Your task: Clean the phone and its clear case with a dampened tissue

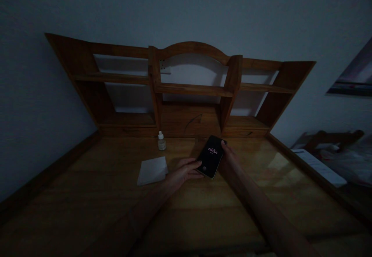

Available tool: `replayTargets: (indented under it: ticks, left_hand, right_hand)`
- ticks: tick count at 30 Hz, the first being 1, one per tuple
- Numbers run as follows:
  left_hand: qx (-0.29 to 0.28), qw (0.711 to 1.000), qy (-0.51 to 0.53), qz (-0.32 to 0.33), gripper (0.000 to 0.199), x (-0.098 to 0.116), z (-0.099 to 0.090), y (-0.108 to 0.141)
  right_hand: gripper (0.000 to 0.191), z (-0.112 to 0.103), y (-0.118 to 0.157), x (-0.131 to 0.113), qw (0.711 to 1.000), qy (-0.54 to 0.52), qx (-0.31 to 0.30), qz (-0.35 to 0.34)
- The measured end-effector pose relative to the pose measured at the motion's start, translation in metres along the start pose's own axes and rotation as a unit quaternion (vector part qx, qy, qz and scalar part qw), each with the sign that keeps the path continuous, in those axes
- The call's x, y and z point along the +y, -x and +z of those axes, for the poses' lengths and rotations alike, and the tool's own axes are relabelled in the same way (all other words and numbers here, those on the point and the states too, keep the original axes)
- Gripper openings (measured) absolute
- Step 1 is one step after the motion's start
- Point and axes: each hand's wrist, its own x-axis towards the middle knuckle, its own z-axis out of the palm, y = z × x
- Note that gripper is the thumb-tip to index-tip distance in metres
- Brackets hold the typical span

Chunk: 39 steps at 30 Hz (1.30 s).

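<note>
A dark smartphone (211, 158) is held tilted above the desk, its screen showing 09:54 and a round mark near the lower end. My left hand (187, 170) grips its lower left edge, thumb on the front and other fingers behind. At the upper right edge, my right hand (229, 154) also grips it, with the thumb tip at the corner. Left of the phone lies a folded white tissue or cloth (152, 170), close to my left wrist. Behind that stands a small dropper bottle (161, 141) with a white top, upright.
A wooden shelf unit (193, 90) spans the back of the wooden desk (87, 187). A wall socket (165, 67) shows through it. On the right are a chair (334, 137), a white flat box-like thing (319, 168) and plastic bags (348, 164). The room is dim.
</note>
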Motion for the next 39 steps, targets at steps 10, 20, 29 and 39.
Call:
replayTargets:
  ticks: [10, 20, 29, 39]
  left_hand:
    - [0.076, 0.995, 0.018, 0.064, 0.044, 0.0, 0.001, -0.007]
    - [0.081, 0.99, 0.011, 0.119, 0.041, 0.005, -0.008, -0.012]
    - [0.087, 0.989, 0.001, 0.12, 0.043, 0.001, -0.008, -0.015]
    - [0.089, 0.991, 0.014, 0.1, 0.041, 0.002, -0.006, -0.016]
  right_hand:
    - [0.044, 0.01, 0.007, 0.001, 0.982, 0.105, -0.123, 0.097]
    - [0.044, 0.015, 0.024, 0.0, 0.95, 0.167, -0.247, 0.096]
    - [0.042, 0.012, 0.02, 0.009, 0.958, 0.164, -0.225, 0.064]
    - [0.037, 0.007, 0.012, 0.017, 0.968, 0.152, -0.185, 0.075]
